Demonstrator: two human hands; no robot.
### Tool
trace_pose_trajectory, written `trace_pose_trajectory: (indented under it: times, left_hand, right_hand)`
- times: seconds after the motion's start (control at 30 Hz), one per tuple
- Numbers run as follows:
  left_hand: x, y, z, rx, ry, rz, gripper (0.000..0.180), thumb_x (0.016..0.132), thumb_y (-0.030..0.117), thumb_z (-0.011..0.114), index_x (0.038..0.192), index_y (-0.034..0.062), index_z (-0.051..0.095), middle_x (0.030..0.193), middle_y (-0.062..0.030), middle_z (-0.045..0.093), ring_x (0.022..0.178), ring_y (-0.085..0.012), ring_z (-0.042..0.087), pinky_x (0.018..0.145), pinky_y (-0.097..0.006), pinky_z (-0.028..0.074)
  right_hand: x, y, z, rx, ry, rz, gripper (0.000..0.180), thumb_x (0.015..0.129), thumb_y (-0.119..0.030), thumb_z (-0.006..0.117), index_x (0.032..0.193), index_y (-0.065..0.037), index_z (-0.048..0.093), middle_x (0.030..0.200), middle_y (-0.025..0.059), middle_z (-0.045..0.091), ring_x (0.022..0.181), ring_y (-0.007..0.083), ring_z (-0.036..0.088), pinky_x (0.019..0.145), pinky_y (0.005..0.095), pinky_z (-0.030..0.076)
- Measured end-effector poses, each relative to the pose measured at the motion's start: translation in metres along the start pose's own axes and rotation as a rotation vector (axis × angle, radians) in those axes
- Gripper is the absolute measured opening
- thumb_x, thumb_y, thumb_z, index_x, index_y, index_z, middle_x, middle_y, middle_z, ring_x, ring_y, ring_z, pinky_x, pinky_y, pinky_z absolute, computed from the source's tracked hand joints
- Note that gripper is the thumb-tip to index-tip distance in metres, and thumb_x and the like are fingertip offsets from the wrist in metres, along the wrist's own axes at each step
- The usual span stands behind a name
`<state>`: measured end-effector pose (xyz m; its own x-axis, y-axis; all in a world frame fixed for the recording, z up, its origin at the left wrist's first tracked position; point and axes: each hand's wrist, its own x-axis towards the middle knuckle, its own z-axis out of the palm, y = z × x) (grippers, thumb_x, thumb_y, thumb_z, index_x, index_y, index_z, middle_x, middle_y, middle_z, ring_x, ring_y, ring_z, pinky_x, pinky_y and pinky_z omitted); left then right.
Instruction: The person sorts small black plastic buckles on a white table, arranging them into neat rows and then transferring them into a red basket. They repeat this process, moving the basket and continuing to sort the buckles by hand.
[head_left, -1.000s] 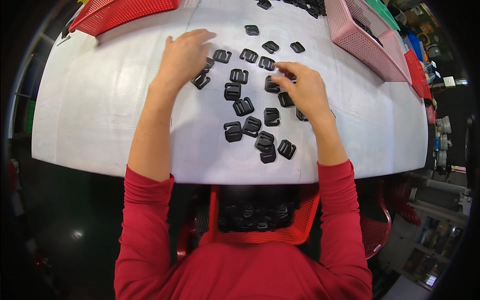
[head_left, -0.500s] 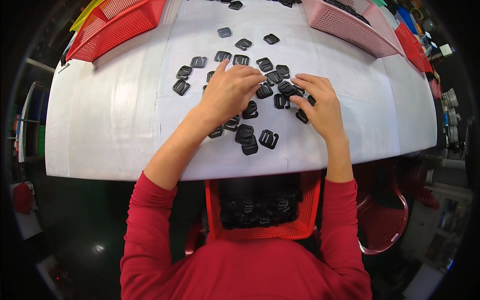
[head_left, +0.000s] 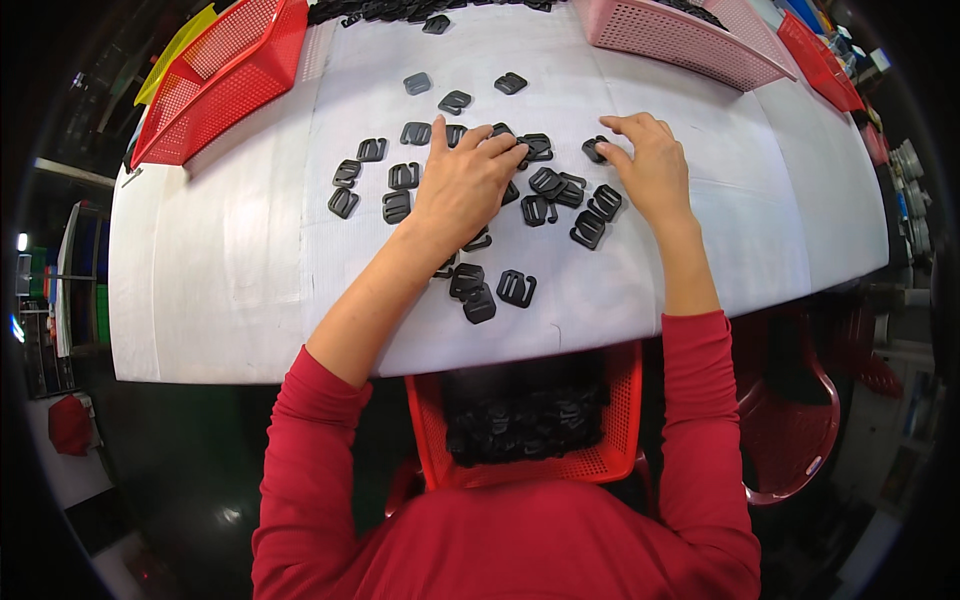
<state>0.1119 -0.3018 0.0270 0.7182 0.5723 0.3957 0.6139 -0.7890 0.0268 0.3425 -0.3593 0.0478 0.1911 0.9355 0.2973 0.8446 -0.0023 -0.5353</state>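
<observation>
On the white table (head_left: 220,260), the left hand (head_left: 462,185) lies flat, fingers spread over the scattered small black plastic slide buckles (head_left: 516,287). Best keep it flat and sweep gently. The right hand (head_left: 650,165), fingers curled, touches one buckle (head_left: 594,150) without clearly gripping it.

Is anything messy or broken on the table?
Nothing looks broken. The black plastic buckles lie scattered loosely over the white table, some overlapping, under the left hand and right hand.
</observation>
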Motion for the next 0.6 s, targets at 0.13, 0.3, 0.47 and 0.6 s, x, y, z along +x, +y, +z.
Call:
trace_pose_trajectory:
  times: [0.13, 0.3, 0.47, 0.6]
  left_hand:
    - [0.002, -0.003, 0.0, 0.042, -0.018, -0.046, 0.03, 0.089, 0.017, 0.064, 0.119, 0.014, 0.068, 0.12, -0.0008, 0.065, 0.119, -0.0204, 0.056, 0.106, -0.062, 0.033]
    - [0.006, 0.004, 0.001, 0.015, -0.006, -0.074, 0.029, 0.089, 0.018, 0.064, 0.118, 0.0132, 0.067, 0.119, -0.0011, 0.066, 0.118, -0.0214, 0.057, 0.106, -0.063, 0.033]
    - [0.013, 0.005, 0.009, -0.043, 0.028, -0.081, 0.027, 0.091, 0.02, 0.062, 0.117, 0.0142, 0.067, 0.116, 0.0006, 0.067, 0.117, -0.021, 0.058, 0.106, -0.063, 0.032]
    - [0.024, -0.002, 0.013, 0.094, -0.026, -0.084, 0.025, 0.094, 0.026, 0.06, 0.116, 0.0159, 0.068, 0.116, 0.0033, 0.067, 0.119, -0.0204, 0.057, 0.105, -0.063, 0.031]
  right_hand:
    - [-0.013, -0.011, 0.014, 0.085, -0.102, -0.352, 0.025, 0.076, -0.02, 0.076, 0.1, -0.014, 0.075, 0.11, 0.0011, 0.069, 0.099, 0.0229, 0.061, 0.088, 0.0368, 0.044]
    - [-0.021, -0.018, 0.024, -0.079, -0.019, -0.555, 0.019, 0.077, -0.02, 0.075, 0.095, -0.015, 0.076, 0.093, -0.0019, 0.072, 0.093, 0.0179, 0.062, 0.086, 0.0363, 0.043]
    - [0.012, -0.007, 0.013, 0.26, -0.05, -0.009, 0.019, 0.08, -0.024, 0.073, 0.095, -0.013, 0.076, 0.082, 0.0028, 0.072, 0.08, 0.0201, 0.064, 0.078, 0.0352, 0.047]
    - [0.02, 0.018, 0.017, 0.011, 0.124, -0.075, 0.019, 0.081, -0.024, 0.072, 0.094, -0.011, 0.075, 0.092, 0.005, 0.072, 0.089, 0.0238, 0.063, 0.081, 0.037, 0.047]
